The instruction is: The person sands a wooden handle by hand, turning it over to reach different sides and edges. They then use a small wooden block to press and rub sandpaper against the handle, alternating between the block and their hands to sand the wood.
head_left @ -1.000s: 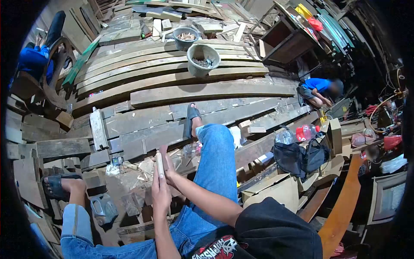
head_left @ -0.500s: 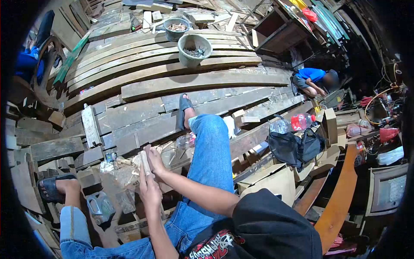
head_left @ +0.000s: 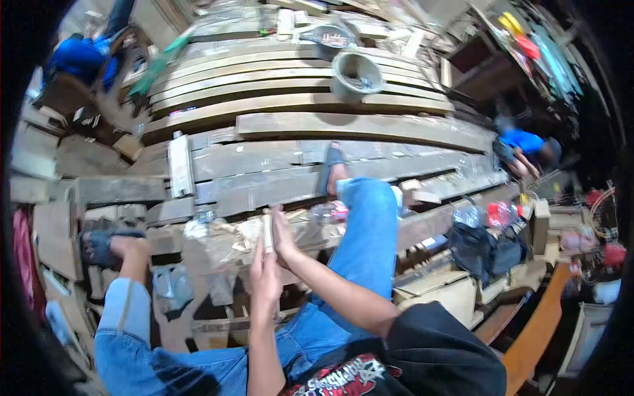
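Observation:
A narrow pale wooden strip (head_left: 267,232) stands lengthwise between my two hands, above my lap. My left hand (head_left: 265,278) grips it from the near left side, fingers pointing along its length. Against its right face lies my right hand (head_left: 284,239), fingers stretched forward and pressed together on the wood. Whether anything thin sits under the right palm I cannot make out. Below and beyond the hands, wood scraps and shavings (head_left: 246,235) lie on the planks. A clear plastic bottle (head_left: 323,214) rests beside my raised knee.
Long beams (head_left: 370,132) stretch across the floor ahead, with two buckets (head_left: 356,82) standing on them. A backpack (head_left: 485,254) and cardboard (head_left: 439,294) lie at right. One person in blue (head_left: 525,142) crouches at far right, another (head_left: 79,59) is at upper left. A plastic jug (head_left: 173,287) stands near my left foot.
The view has swung left, so the surroundings appear further right and blurred. Both hands stay on the wooden strip, which looks more upright. The crouching person's arms have shifted.

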{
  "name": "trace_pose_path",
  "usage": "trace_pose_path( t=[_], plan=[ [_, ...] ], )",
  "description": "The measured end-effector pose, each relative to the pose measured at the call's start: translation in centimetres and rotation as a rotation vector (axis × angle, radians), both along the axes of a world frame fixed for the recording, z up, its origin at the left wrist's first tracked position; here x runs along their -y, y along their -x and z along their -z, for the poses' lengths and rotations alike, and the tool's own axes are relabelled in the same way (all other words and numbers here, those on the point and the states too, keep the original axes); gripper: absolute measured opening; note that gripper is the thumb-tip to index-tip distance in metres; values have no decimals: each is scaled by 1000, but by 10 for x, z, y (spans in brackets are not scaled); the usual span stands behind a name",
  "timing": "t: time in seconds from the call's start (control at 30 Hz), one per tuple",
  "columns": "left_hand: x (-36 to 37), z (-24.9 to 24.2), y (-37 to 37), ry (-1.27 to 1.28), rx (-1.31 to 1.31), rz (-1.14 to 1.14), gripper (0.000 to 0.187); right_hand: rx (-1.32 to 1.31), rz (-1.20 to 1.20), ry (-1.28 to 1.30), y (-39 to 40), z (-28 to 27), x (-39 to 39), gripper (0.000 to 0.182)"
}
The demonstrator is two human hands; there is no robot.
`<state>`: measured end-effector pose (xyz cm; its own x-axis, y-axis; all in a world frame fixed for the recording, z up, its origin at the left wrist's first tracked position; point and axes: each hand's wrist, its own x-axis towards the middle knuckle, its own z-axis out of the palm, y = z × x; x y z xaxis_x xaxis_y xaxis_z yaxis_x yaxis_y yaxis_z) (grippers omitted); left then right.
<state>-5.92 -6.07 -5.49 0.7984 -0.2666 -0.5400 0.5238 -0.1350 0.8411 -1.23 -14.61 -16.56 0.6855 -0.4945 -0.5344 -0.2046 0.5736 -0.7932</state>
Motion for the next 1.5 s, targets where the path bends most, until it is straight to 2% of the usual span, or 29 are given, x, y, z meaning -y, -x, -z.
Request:
trace_pose_path(
  t=[0.03,0.07,0.13,0.17,0.2,0.23,0.27,0.3,0.4,0.47,0.5,0.53,0.63,0.67,0.73,0.77,0.83,0.93,1.0,1.07,1.1,1.13,1.2,1.23,1.27,1.37,1.4,1.47,1.5],
  plan=[
    [0,4,-2,-15,10,-20,51,-108,-18,-139,7,-10,-5,47],
    [-2,20,-2,-81,65,-22,51,-34,-20,-176,12,-1,-6,49],
    [-7,32,7,-69,143,65,52,15,-295,295,2,12,22,49],
    [-10,38,11,-62,183,105,52,70,-86,112,-2,22,20,49],
    [-2,9,8,-9,57,67,52,121,125,-70,-4,30,18,50],
    [6,-20,6,38,-68,20,52,83,34,80,-1,29,19,47],
    [1,-10,4,17,-36,5,52,195,-24,254,1,61,9,44],
    [-6,10,-1,-3,0,-13,52,132,-205,478,15,57,1,43],
    [-10,31,-1,-33,81,-9,51,179,-151,75,26,2,-11,38],
    [-9,30,3,-45,114,25,51,134,-147,-12,11,44,10,37],
    [-8,28,4,-35,120,29,50,95,-103,82,3,-3,14,37],
    [-7,23,4,-25,126,33,50,143,-72,111,-3,32,15,39],
    [-6,20,-7,67,78,-44,50,-61,-162,216,11,51,-12,48],
    [-5,21,-7,70,91,-57,50,78,-122,311,11,64,-27,57],
    [-2,17,0,27,73,-36,50,-246,-210,-52,6,-31,2,60],
    [-1,14,6,-23,42,-1,50,-34,-134,-120,1,12,11,62],
    [-3,24,9,-14,127,33,51,84,-68,-121,6,19,16,61],
    [-6,36,-1,22,123,-33,51,-183,-148,60,16,-7,-8,60],
    [-8,67,-5,39,275,-63,51,33,-202,68,26,86,-18,63],
    [-2,-7,-7,31,-46,-35,51,-133,-363,-259,15,2,11,69],
    [-1,2,-5,32,-8,-27,51,-42,-372,-25,10,-37,18,72],
    [0,13,-4,32,30,-19,51,54,-231,-27,-1,-27,18,73],
    [1,23,-5,69,41,-27,52,-118,-343,-37,14,-33,12,75],
    [0,30,-6,46,77,-30,51,-70,-286,-218,21,-29,3,76],
    [-2,38,-7,23,109,-36,51,-63,-292,-127,27,-21,-7,78],
    [-3,55,1,-18,193,11,50,-97,-236,-319,11,-42,9,70],
    [-2,46,0,-36,157,19,50,111,-195,-296,2,8,17,61],
    [-2,27,-2,-71,85,36,49,153,-178,-192,-8,13,25,60],
    [-5,29,-4,-49,46,8,50,126,-234,-237,-7,44,20,62]
  ],
)
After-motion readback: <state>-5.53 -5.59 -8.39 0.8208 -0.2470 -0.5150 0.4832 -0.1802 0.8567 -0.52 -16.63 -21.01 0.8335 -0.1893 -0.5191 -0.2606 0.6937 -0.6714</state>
